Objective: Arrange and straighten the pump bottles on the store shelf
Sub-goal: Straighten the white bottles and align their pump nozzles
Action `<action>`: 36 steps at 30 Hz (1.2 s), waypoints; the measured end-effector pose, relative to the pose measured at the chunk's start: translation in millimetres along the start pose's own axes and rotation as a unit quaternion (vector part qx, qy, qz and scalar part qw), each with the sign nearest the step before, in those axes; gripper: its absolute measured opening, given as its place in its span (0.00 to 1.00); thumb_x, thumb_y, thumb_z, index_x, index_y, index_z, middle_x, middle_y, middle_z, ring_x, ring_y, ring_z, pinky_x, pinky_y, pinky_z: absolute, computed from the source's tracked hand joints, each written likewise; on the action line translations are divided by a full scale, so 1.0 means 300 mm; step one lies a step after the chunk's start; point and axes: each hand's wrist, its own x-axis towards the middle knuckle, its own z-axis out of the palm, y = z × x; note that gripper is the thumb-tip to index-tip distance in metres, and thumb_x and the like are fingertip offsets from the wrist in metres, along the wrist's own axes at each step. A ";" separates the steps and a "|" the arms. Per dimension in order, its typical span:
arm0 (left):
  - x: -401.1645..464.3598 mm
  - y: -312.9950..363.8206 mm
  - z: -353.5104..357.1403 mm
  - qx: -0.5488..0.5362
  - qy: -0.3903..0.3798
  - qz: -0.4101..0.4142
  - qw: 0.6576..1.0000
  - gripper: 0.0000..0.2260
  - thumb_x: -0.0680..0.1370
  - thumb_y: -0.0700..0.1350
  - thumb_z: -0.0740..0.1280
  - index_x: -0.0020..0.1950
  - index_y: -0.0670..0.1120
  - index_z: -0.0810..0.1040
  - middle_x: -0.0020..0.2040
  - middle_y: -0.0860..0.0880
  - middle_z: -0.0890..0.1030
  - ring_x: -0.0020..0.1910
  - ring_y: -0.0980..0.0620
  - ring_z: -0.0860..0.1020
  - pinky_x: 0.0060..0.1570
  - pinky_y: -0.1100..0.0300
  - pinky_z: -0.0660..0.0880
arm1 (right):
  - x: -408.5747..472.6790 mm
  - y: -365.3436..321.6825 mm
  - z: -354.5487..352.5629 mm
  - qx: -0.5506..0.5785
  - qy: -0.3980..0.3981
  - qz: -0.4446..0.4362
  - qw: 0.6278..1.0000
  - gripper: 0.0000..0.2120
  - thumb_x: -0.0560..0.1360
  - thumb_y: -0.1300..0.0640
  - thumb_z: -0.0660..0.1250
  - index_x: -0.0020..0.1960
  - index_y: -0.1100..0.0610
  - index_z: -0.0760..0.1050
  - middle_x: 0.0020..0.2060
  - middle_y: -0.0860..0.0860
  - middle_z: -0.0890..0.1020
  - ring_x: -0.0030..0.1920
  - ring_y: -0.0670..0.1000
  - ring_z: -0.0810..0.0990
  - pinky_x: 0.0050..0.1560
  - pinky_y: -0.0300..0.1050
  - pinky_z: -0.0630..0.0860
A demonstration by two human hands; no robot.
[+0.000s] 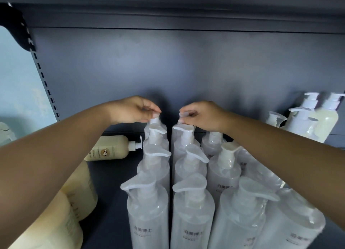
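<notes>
The front clear pump bottle (148,217) bears the grey characters 泊美博士. The same characters show, partly blurred, on its neighbours. The label on the lying cream bottle (110,147) is unreadable.

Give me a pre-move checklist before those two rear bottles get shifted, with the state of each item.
1. Left hand grips the pump of the rear bottle in the left row: ok, fingers pinch it.
2. Right hand grips the pump of the rear bottle in the next row: ok.
3. Rows in front stand upright: ok for the clear wrapped bottles.
4. Every bottle upright: not ok, a cream bottle lies on its side to the left.
5. Gap between the two held rows even: ok, a dark strip shows.
6. Rear bottles' bases flat on the shelf: cannot tell, hidden.
</notes>
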 end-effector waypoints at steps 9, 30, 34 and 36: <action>-0.003 0.013 0.020 0.042 0.050 0.008 0.998 0.08 0.74 0.46 0.66 0.53 0.51 0.77 0.51 0.52 0.78 0.52 0.56 0.75 0.60 0.60 0.70 | 0.006 -0.044 -0.026 -0.042 0.080 0.039 0.995 0.20 0.77 0.48 0.59 0.51 0.64 0.78 0.50 0.61 0.82 0.53 0.59 0.78 0.43 0.39 0.70; 0.093 0.506 0.262 0.163 0.042 0.104 0.980 0.07 0.74 0.47 0.66 0.47 0.48 0.81 0.50 0.52 0.82 0.53 0.55 0.76 0.48 0.75 0.63 | -0.284 0.270 -0.560 -0.009 0.084 0.186 0.979 0.16 0.74 0.57 0.63 0.54 0.69 0.77 0.50 0.61 0.82 0.50 0.57 0.79 0.52 0.44 0.75; 0.231 0.609 0.396 0.201 -0.034 0.117 0.972 0.11 0.74 0.45 0.67 0.56 0.47 0.78 0.52 0.50 0.80 0.52 0.55 0.76 0.54 0.69 0.69 | -0.323 0.368 -0.606 0.049 0.093 0.203 0.974 0.15 0.74 0.58 0.63 0.54 0.69 0.77 0.53 0.64 0.81 0.46 0.53 0.75 0.50 0.43 0.72; 0.301 0.625 0.433 0.191 -0.060 0.120 0.972 0.14 0.73 0.41 0.68 0.59 0.45 0.76 0.56 0.46 0.80 0.53 0.54 0.76 0.57 0.64 0.71 | -0.349 0.427 -0.609 0.069 0.080 0.221 0.969 0.13 0.74 0.57 0.64 0.48 0.67 0.78 0.44 0.61 0.81 0.44 0.53 0.75 0.47 0.44 0.73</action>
